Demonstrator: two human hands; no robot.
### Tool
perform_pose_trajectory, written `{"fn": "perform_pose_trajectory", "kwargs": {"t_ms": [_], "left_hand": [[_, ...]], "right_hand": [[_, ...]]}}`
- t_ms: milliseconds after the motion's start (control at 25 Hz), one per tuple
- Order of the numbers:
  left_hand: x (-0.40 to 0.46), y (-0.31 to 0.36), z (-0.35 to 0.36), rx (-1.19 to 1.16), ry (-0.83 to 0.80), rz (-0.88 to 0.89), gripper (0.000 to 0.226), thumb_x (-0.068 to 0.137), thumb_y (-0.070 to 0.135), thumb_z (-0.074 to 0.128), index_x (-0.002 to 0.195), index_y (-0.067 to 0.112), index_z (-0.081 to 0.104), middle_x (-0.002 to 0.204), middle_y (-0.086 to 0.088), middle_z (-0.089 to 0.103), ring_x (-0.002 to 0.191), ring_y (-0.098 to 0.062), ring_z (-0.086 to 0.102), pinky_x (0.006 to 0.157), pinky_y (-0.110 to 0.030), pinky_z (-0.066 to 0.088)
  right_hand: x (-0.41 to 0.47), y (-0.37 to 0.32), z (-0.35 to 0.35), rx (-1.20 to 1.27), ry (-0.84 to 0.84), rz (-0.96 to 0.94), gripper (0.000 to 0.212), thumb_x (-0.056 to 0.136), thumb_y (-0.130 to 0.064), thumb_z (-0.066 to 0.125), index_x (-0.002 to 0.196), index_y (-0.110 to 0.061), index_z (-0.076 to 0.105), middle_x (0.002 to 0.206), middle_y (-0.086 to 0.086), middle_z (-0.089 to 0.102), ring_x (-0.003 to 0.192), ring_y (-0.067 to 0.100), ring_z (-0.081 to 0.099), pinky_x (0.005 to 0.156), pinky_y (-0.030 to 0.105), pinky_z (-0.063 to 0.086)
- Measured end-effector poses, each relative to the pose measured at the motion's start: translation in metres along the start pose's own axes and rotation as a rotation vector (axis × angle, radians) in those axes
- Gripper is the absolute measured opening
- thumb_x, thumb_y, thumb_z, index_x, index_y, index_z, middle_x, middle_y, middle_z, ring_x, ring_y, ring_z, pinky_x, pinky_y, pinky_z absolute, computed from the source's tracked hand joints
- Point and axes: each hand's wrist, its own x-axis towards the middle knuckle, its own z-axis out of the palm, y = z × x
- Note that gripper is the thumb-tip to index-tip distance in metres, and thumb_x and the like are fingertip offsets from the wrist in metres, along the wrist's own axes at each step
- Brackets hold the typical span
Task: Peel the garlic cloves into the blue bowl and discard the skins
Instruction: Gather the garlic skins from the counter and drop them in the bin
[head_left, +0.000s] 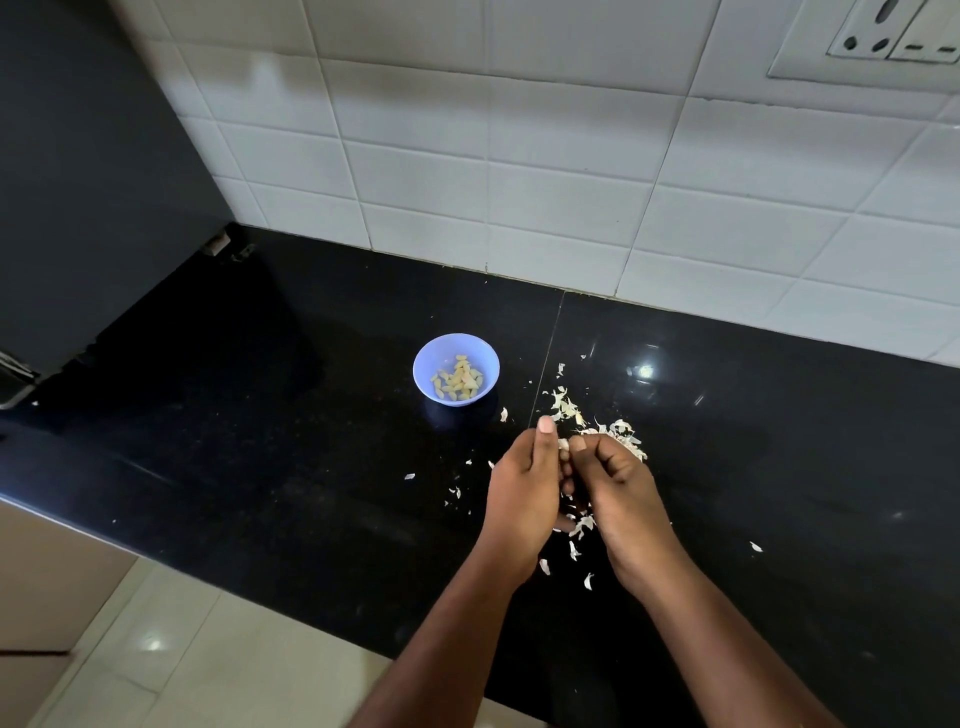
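A small blue bowl (456, 345) stands on the black counter and holds several peeled garlic cloves (458, 382). In front and to the right of it, my left hand (521, 491) and my right hand (618, 491) meet over the counter. Both pinch a small pale garlic clove (563, 444) between their fingertips; most of it is hidden by the fingers. Garlic skins (618, 428) lie in a loose heap just beyond my right hand, and more flakes (574, 548) are scattered under and between my wrists.
The black stone counter (311, 467) runs to a white tiled wall (519, 156) at the back. A dark panel (78, 182) closes off the left side. A wall socket (893, 36) sits at the top right. The counter's front edge drops to a beige floor (182, 649) at the lower left.
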Motion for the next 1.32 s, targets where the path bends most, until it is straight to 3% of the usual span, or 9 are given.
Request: {"fn": "perform_pose_trajectory", "kwargs": {"t_ms": [160, 320, 520, 640, 720, 800, 920, 1200, 1320], "left_hand": [[0.002, -0.007, -0.011, 0.237, 0.058, 0.133, 0.040, 0.109, 0.047, 0.048, 0.080, 0.020, 0.052, 0.062, 0.008, 0.051, 0.060, -0.013, 0.049, 0.056, -0.047, 0.053], [0.001, -0.008, -0.021, 0.534, 0.255, 0.260, 0.040, 0.108, 0.047, 0.045, 0.077, 0.023, 0.038, 0.070, 0.005, 0.057, 0.067, -0.018, 0.050, 0.066, -0.045, 0.047], [0.015, -0.013, -0.025, 0.106, 0.171, 0.180, 0.048, 0.107, 0.056, 0.044, 0.069, 0.026, 0.044, 0.060, 0.008, 0.049, 0.057, -0.015, 0.043, 0.058, -0.043, 0.042], [0.013, -0.010, -0.027, -0.083, 0.100, 0.121, 0.050, 0.110, 0.047, 0.047, 0.083, 0.009, 0.065, 0.059, 0.002, 0.052, 0.052, -0.011, 0.043, 0.051, -0.031, 0.038], [0.013, -0.007, -0.028, -0.144, 0.087, 0.074, 0.050, 0.110, 0.044, 0.049, 0.085, 0.005, 0.069, 0.055, 0.007, 0.051, 0.050, -0.008, 0.043, 0.049, -0.028, 0.038], [0.016, -0.009, -0.030, -0.063, 0.134, 0.059, 0.051, 0.106, 0.053, 0.051, 0.065, 0.025, 0.062, 0.054, 0.008, 0.049, 0.051, -0.012, 0.043, 0.053, -0.034, 0.039], [0.017, -0.013, -0.037, 0.136, 0.230, 0.056, 0.059, 0.096, 0.074, 0.047, 0.061, 0.026, 0.049, 0.055, 0.008, 0.048, 0.056, -0.016, 0.044, 0.059, -0.042, 0.041], [0.019, -0.025, -0.055, 0.231, 0.285, -0.013, 0.041, 0.110, 0.048, 0.039, 0.078, 0.023, 0.045, 0.069, 0.006, 0.049, 0.062, -0.012, 0.041, 0.061, -0.041, 0.038], [0.022, -0.028, -0.066, 0.227, 0.337, 0.004, 0.040, 0.110, 0.046, 0.040, 0.079, 0.023, 0.046, 0.069, 0.005, 0.052, 0.059, -0.011, 0.041, 0.059, -0.041, 0.038]], "right_hand": [[0.003, -0.004, 0.012, -0.304, 0.015, -0.052, 0.027, 0.107, -0.023, 0.054, 0.086, -0.009, 0.065, 0.069, 0.016, 0.062, 0.055, 0.011, 0.054, 0.052, 0.029, 0.045], [0.007, -0.007, 0.022, -0.513, 0.035, -0.125, 0.034, 0.104, -0.028, 0.058, 0.075, -0.011, 0.059, 0.054, -0.008, 0.050, 0.047, 0.006, 0.038, 0.045, 0.019, 0.031], [0.011, -0.011, 0.021, -0.528, 0.112, -0.159, 0.050, 0.099, -0.045, 0.065, 0.062, -0.015, 0.051, 0.050, -0.006, 0.051, 0.047, 0.009, 0.041, 0.049, 0.027, 0.037], [0.011, -0.015, 0.023, -0.282, -0.076, -0.157, 0.011, 0.101, -0.022, 0.068, 0.098, -0.024, 0.078, 0.084, 0.002, 0.074, 0.076, 0.022, 0.070, 0.072, 0.035, 0.061], [0.013, -0.015, 0.023, -0.315, -0.117, -0.175, 0.017, 0.099, -0.017, 0.071, 0.105, -0.029, 0.080, 0.091, 0.000, 0.077, 0.085, 0.020, 0.074, 0.080, 0.034, 0.062], [0.015, -0.015, 0.025, -0.429, -0.056, -0.195, 0.012, 0.098, -0.021, 0.072, 0.097, -0.029, 0.081, 0.086, -0.009, 0.077, 0.081, 0.010, 0.073, 0.077, 0.024, 0.058], [0.030, -0.014, 0.034, -0.526, 0.087, -0.200, 0.021, 0.102, -0.034, 0.064, 0.087, -0.026, 0.075, 0.079, -0.011, 0.074, 0.074, 0.009, 0.070, 0.071, 0.027, 0.054], [0.109, -0.039, 0.081, -0.795, -0.030, -0.275, 0.032, 0.107, -0.033, 0.052, 0.089, -0.009, 0.063, 0.076, -0.005, 0.057, 0.067, 0.013, 0.051, 0.061, 0.033, 0.039], [0.130, -0.037, 0.092, -0.829, -0.081, -0.220, 0.029, 0.108, -0.033, 0.049, 0.097, -0.011, 0.064, 0.087, -0.001, 0.063, 0.078, 0.018, 0.057, 0.061, 0.029, 0.041]]}}
